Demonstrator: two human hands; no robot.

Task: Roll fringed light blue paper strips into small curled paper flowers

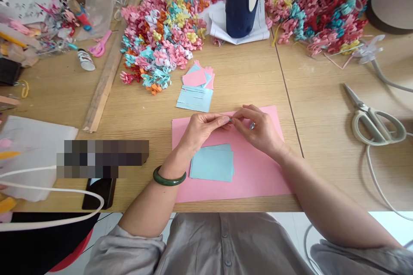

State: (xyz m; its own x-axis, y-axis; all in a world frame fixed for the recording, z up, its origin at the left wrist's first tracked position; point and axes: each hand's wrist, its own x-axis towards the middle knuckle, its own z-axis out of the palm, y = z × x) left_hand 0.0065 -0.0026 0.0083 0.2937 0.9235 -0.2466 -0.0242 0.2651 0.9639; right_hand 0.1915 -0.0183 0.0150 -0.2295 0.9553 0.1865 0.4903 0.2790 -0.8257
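My left hand [203, 129] and my right hand [260, 128] meet fingertip to fingertip above a large pink paper sheet [261, 176]. Both are closed in a pinch around something tiny and bluish-grey, mostly hidden by the fingers. A ring shows on my right hand and a green bangle [169, 177] on my left wrist. Below my left hand, a small stack of light blue paper cards [211, 164] lies on the pink sheet. Just beyond the sheet sits a light blue paper piece with cut slits [194, 99], with small pink paper pieces [194, 78] overlapping its far edge.
Heaped curled paper pieces [167, 34] lie at the back, beside a dark blue bottle [239, 4] standing on white paper. Grey-handled scissors [371, 122] are at right. On the left are a wooden strip [105, 88], pink scissors [100, 45], a phone [100, 193] and a white cable.
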